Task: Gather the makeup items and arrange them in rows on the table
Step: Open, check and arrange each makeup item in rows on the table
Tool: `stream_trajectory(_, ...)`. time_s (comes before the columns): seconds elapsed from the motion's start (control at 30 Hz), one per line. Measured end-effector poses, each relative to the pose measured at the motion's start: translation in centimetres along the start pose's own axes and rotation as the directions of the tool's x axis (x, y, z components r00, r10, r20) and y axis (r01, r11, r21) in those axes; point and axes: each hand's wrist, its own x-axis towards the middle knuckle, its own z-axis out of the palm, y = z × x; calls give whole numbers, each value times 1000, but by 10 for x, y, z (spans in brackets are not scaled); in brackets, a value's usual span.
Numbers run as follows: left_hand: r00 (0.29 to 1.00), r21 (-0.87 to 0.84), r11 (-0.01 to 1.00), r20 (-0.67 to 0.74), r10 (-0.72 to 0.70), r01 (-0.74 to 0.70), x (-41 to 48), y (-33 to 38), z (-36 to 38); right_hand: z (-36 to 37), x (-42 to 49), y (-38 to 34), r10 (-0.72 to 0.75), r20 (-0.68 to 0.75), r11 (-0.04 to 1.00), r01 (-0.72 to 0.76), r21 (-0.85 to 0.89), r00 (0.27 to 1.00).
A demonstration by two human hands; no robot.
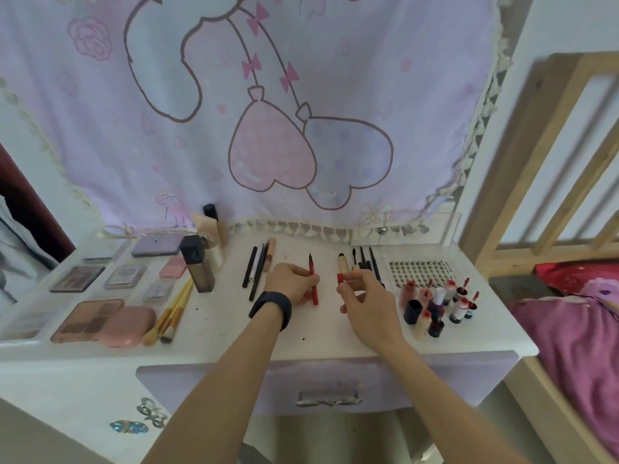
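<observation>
- Single view: a head-worn wide-angle camera, set above the near edge of the table (217, 329), faces forward and down.
- Range is close. Both forearms enter from 6 o'clock, and the left hand (291, 283) and right hand (365, 303) sit at frame centre.
- The tabletop spans 9 to 3 o'clock, with the hanging cloth (301, 95) filling 12 o'clock and the bed frame (552, 162) at 2 to 3 o'clock.
- Straight edges bow toward the frame borders.

matt white table (234, 329), soft printed cloth hanging (301, 95), bare wooden bed frame (502, 182)
</observation>
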Motion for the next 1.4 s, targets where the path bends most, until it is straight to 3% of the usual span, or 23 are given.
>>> stream_trajectory(0.3,999,166,986,-35,33,-26,25,12,16,-12,9,0,15,-41,1000,-16,-14,999)
stream_trajectory(0.57,990,320,944,-82,116,-85,25,12,18,-9,39,-1,29,-81,949,-53,-311,996)
stream_trajectory(0.8,920,427,827,32,391,-366,13,-24,9,16,77,-14,67,-16,780,-63,-623,998)
stream_trajectory(1.0,895,428,804,23,446,-412,16,-35,9,37,83,-19,87,43,547,-12,-837,995)
stream_trajectory(1.07,895,419,808,26,445,-414,18,-36,9,38,80,-23,80,52,511,4,-859,995)
stream_trajectory(1.3,876,446,773,58,479,-452,24,-39,10,21,19,-17,-118,-22,714,70,-696,993)
stream_trajectory(1.4,871,486,739,107,479,-466,23,-36,10,30,-17,1,-157,42,739,146,-657,987)
